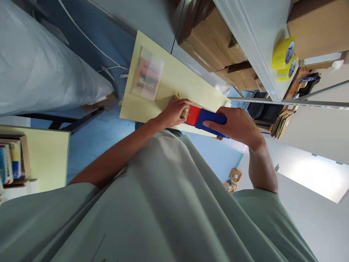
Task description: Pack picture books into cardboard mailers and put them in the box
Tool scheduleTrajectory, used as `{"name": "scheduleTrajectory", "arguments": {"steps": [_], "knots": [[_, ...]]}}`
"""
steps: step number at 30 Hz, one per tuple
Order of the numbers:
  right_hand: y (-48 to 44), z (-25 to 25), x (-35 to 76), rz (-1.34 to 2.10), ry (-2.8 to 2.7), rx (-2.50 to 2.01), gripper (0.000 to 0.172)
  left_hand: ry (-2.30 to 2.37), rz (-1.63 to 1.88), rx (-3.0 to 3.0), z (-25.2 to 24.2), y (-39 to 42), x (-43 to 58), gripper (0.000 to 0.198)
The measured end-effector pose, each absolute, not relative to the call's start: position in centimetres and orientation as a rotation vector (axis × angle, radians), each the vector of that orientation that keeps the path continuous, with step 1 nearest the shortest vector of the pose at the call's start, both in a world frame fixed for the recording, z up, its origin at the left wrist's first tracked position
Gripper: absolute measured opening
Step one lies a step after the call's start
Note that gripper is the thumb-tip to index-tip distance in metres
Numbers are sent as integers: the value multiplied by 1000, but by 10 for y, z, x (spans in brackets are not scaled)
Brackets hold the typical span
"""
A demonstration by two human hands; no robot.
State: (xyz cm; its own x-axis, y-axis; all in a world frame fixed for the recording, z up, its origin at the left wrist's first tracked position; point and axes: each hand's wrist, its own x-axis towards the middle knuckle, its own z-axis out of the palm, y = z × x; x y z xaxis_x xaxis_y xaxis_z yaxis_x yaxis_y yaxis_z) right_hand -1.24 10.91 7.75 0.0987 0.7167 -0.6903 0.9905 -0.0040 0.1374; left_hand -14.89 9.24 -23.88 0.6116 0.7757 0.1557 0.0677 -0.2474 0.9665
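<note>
Above the pale yellow tabletop, my right hand grips a dark blue case with the thumb across its face. A red piece shows between the blue case and my left hand. My left hand's fingers are curled round a small brownish, clear-looking item at the red end; what it is cannot be made out. A transparent packet with small coloured things inside lies flat on the tabletop, to the left of both hands.
Cardboard boxes stand beyond the table. Yellow tape rolls sit on a white shelf at the upper right. A large grey-white bag bulges at the left. Another yellow table holds a box of packages at the lower left.
</note>
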Motion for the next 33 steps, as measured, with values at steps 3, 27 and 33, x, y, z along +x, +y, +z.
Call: {"name": "scheduleTrajectory", "arguments": {"steps": [3, 27, 33], "knots": [[104, 80, -1, -577, 1641, 1779, 61, 675, 756, 1708, -242, 91, -151, 52], [56, -50, 110, -766, 1455, 1803, 58, 939, 464, 1692, -249, 73, -163, 50], [48, -76, 128, -876, 1483, 1771, 60, 1106, 377, 1643, -245, 58, -141, 34]]}}
